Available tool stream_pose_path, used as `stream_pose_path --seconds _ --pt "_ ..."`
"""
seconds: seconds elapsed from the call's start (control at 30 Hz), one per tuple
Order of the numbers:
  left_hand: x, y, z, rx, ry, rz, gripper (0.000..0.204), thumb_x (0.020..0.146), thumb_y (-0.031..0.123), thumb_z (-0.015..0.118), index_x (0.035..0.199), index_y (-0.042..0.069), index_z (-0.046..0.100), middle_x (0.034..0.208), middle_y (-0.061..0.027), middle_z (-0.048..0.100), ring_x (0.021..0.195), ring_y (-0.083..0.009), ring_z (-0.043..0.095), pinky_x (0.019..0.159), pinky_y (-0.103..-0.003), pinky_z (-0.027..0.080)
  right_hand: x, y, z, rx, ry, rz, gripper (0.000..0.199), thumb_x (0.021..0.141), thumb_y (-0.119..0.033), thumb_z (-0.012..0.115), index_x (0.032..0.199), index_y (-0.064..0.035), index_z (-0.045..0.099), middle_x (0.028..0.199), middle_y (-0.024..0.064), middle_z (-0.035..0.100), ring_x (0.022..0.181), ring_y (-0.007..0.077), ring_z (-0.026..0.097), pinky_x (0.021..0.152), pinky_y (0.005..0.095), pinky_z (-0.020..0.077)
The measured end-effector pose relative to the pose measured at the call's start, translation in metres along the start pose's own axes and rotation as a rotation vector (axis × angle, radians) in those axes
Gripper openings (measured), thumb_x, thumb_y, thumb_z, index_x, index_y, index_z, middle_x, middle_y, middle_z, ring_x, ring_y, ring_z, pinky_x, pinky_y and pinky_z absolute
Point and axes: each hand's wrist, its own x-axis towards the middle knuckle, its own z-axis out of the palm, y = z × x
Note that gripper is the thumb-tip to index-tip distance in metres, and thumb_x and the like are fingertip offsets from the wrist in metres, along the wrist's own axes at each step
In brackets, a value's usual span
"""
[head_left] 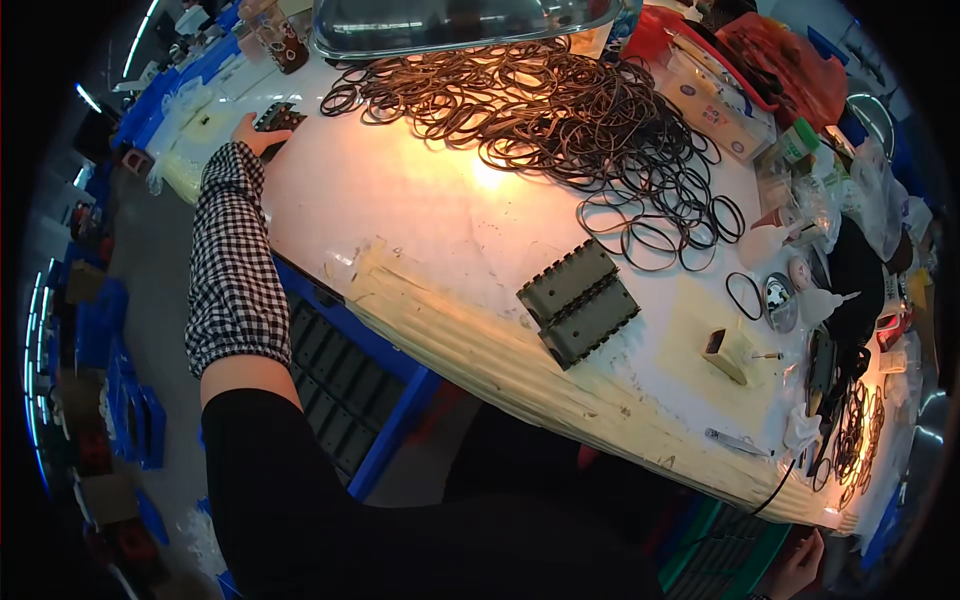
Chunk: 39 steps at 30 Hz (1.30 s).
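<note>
At the far left of the table, my left hand [262,137] has its fingers and thumb around the near edge of a small dark rectangular part [280,117]. My left arm is stretched out, in a checked sleeve cover. Nearer the table's front edge lie two dark green rectangular housings [580,303] with notched edges, side by side. Down at the lower right, my right hand [797,567] is partly in view beside a green crate [715,550]. Its fingers are loosely extended, and nothing shows in them.
A large heap of black rubber rings [560,110] spreads under a lamp hood [460,25]. A small beige block [730,355] and tweezers [737,441] lie at right, near bottles and bags. Below the table's taped edge [470,345], a blue crate [395,430] holds dark housings.
</note>
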Motion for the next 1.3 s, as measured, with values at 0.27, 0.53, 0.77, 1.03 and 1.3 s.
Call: stream_pose_path --seconds 0.27,0.53,0.77,1.03,1.3 --pt "-0.031 0.008 0.004 0.037 0.050 0.153 0.082 0.062 0.040 0.089 0.125 -0.003 0.059 0.115 -0.0188 0.067 0.101 -0.0277 0.066 0.089 -0.036 0.053 0.013 -0.017 0.005 -0.072 0.009 -0.090 0.026 0.096 -0.023 0.063 0.100 0.0006 0.072 0.085 0.0159 0.073 0.071 0.0233 0.070 0.061 0.0318 0.0560" --pt "-0.220 0.090 -0.013 -0.432 -0.266 0.364 0.055 0.072 0.015 0.085 0.118 0.001 0.057 0.097 -0.0054 0.066 0.090 -0.0121 0.063 0.079 -0.027 0.051 0.032 -0.068 0.014 0.149 0.004 -0.059 0.023 0.100 -0.003 0.051 0.117 0.0086 0.060 0.100 0.0159 0.067 0.086 0.0177 0.064 0.077 0.0292 0.0538" --pt "-0.314 0.167 0.018 -0.385 -0.394 0.836 0.058 0.066 0.014 0.086 0.114 0.000 0.058 0.097 -0.0125 0.066 0.091 -0.0200 0.064 0.083 -0.031 0.051 0.047 -0.171 0.026 0.299 0.005 -0.612 0.022 0.083 0.012 0.061 0.104 0.0049 0.065 0.079 0.0142 0.065 0.071 0.0281 0.062 0.064 0.0357 0.0494" --pt "-0.351 0.242 -0.003 -0.563 -0.873 0.791 0.065 0.067 0.010 0.088 0.122 -0.001 0.055 0.108 -0.0035 0.062 0.099 -0.0115 0.060 0.088 -0.028 0.050 0.036 -0.237 0.032 0.551 -0.099 -0.754 0.039 0.077 -0.010 0.078 0.111 0.0008 0.063 0.101 0.0166 0.063 0.086 0.0312 0.062 0.073 0.0392 0.0504" --pt "-0.421 0.310 0.017 -1.050 -1.591 0.722 0.059 0.074 0.009 0.085 0.121 -0.006 0.053 0.109 -0.0067 0.065 0.097 -0.0099 0.061 0.083 -0.023 0.050 0.071 -0.299 0.076 0.457 0.252 -1.103 0.043 0.083 -0.012 0.069 0.122 -0.0275 0.062 0.135 0.0116 0.046 0.122 0.0328 0.051 0.097 0.0430 0.0520"
